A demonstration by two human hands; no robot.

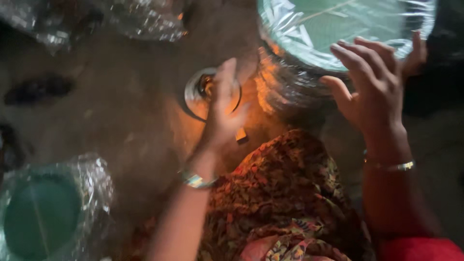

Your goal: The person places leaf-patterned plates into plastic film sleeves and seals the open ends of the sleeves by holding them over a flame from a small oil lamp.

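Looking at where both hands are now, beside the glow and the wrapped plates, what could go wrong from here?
1. The left hand hovers right over the small round metal dish beside the orange glow; it might get burned.
2. The right hand touches the rim of the stack of plastic-wrapped green plates, which sits close to that glow; the wrap could soften or melt.
3. The patterned cloth lies near the glow and might scorch.

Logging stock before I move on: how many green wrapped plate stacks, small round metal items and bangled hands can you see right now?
Green plate stacks in clear wrap: 2, one at top right, one at bottom left
Small round metal item: 1, under the left hand
Hands with bangles: 2, counting the right hand
Total: 5
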